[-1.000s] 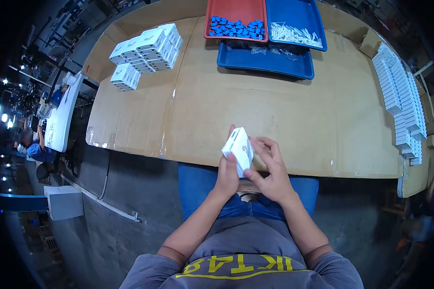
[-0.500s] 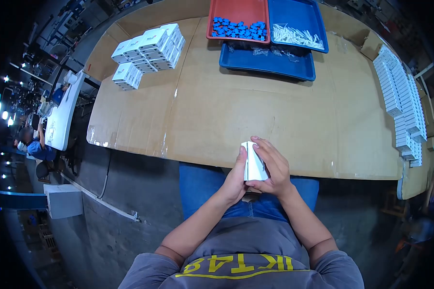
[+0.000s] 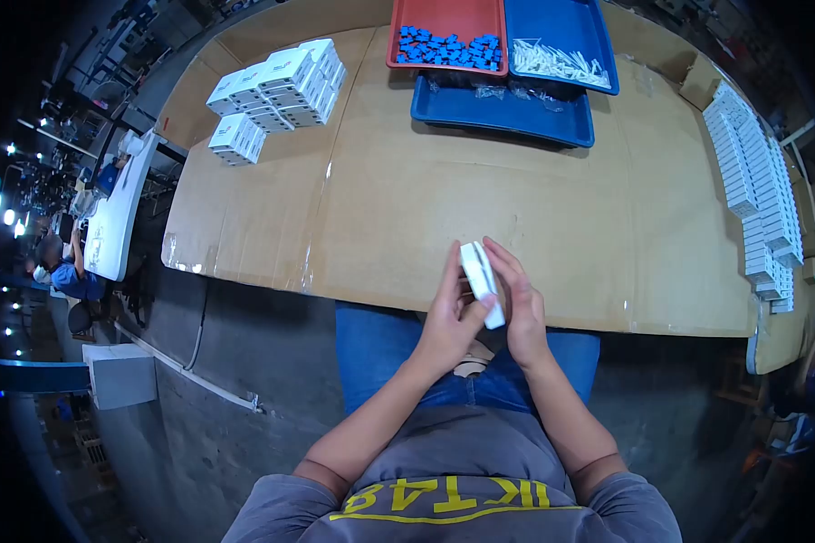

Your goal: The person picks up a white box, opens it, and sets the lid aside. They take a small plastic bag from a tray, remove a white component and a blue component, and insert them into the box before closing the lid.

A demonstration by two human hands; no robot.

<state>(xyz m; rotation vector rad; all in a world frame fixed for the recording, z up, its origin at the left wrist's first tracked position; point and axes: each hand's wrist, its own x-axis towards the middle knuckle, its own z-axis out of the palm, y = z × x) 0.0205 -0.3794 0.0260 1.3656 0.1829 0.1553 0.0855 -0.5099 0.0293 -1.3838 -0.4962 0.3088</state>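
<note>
A small flat white box (image 3: 482, 282) is held upright on its narrow side at the table's near edge, with a dark slit along its upper face. My left hand (image 3: 448, 317) grips it from the left, thumb pressed on the near end. Along its other long side, my right hand (image 3: 523, 312) has its fingers curved, fingertips at the far end of the box. Both palms are turned inward, and the box's lower part is hidden between them.
White boxes (image 3: 285, 72) are stacked at the left back. A red tray (image 3: 444, 11) holds blue pieces, beside a blue tray (image 3: 552, 18) of white sticks. Another blue tray (image 3: 507, 125) sits in front. Long stacks of white boxes (image 3: 752, 181) line the right side.
The white box has been turned, so its narrow edge now faces up instead of a broad face. Both hands have shifted slightly, and the left thumb now lies across the near end.
</note>
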